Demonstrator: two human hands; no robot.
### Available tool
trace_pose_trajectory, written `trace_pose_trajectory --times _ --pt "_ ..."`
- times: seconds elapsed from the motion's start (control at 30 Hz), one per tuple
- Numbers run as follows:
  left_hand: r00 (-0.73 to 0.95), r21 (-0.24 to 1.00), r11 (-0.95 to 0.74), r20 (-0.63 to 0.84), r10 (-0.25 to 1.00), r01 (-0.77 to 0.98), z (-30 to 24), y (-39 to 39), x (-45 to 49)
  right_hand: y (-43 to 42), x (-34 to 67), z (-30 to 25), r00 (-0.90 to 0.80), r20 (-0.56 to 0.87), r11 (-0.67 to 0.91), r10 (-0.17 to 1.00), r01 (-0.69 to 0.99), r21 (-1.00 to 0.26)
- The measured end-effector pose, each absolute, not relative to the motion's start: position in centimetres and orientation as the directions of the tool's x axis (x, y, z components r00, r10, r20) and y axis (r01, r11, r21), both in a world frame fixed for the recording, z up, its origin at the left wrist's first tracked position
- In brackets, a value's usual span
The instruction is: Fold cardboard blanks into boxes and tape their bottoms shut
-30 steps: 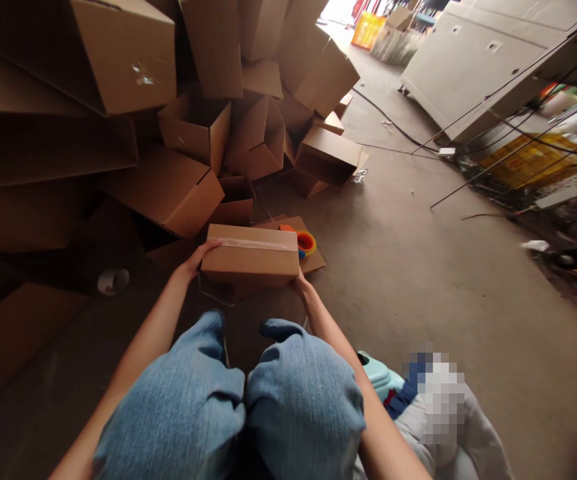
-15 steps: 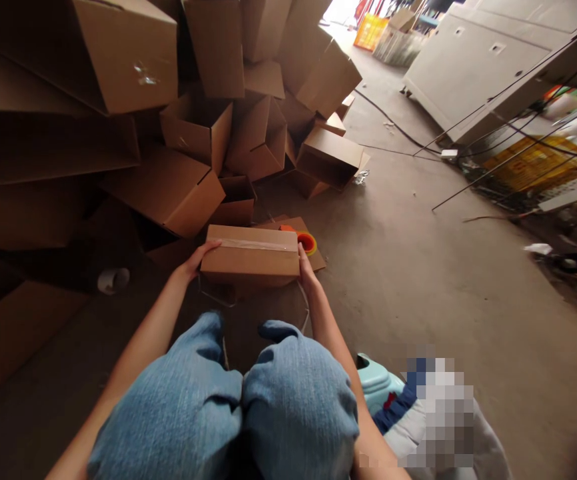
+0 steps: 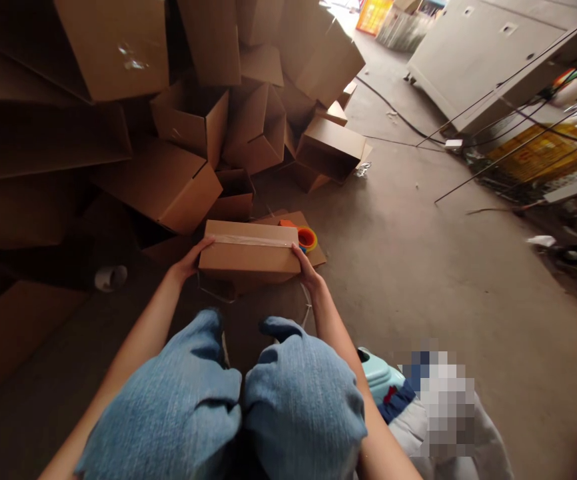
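Centre of frame, low: left fingers [image 3: 192, 255] and right fingers [image 3: 302, 257] clasping opposite ends of a sealed cardboard box [image 3: 248, 263], clear tape [image 3: 251, 241] along its top. Just behind: flattened cardboard sheet [image 3: 302, 223], orange-and-yellow plastic cup [image 3: 307, 238]. Upper left of frame: heap of loose cartons [image 3: 188, 113]. Right of frame: concrete floor [image 3: 418, 280]. Bottom of frame: denim-covered knees [image 3: 298, 400].

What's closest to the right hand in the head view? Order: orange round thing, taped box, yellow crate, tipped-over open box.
From the right hand:
1. Taped box: touching.
2. Orange round thing: just beyond.
3. Tipped-over open box: by pile.
4. Yellow crate: far off.
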State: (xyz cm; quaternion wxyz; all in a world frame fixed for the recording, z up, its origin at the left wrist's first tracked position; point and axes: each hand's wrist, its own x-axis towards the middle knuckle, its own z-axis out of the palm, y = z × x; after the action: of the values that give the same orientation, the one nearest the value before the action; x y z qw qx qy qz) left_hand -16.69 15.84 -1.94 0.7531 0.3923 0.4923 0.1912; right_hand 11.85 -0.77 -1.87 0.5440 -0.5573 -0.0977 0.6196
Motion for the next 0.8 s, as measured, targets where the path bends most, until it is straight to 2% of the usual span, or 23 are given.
trace_pose_trajectory --times 0.1,0.27,0.5,0.8 --pt "0.449 0.79 0.605 -0.579 0.681 0.102 -2.3 16.0 -16.7 -0.8 11.6 -2.1 0.219 -0.576 -0.358 0.788 -0.597 -0.718" --pt "0.447 0.812 0.575 -0.552 0.704 0.097 -2.7 15.8 -16.7 -1.1 10.9 -2.7 0.339 -0.508 -0.28 0.792 -0.538 -0.795" --pt "0.46 0.815 0.571 -0.544 0.702 0.093 -2.4 15.4 -16.6 -1.1 10.7 -2.5 0.376 -0.467 -0.267 0.801 -0.474 -0.839" --pt "0.469 0.808 0.576 -0.56 0.683 0.125 -0.5 14.7 -16.7 -0.3 10.8 -1.1 0.53 -0.318 -0.183 0.786 -0.292 -0.939"
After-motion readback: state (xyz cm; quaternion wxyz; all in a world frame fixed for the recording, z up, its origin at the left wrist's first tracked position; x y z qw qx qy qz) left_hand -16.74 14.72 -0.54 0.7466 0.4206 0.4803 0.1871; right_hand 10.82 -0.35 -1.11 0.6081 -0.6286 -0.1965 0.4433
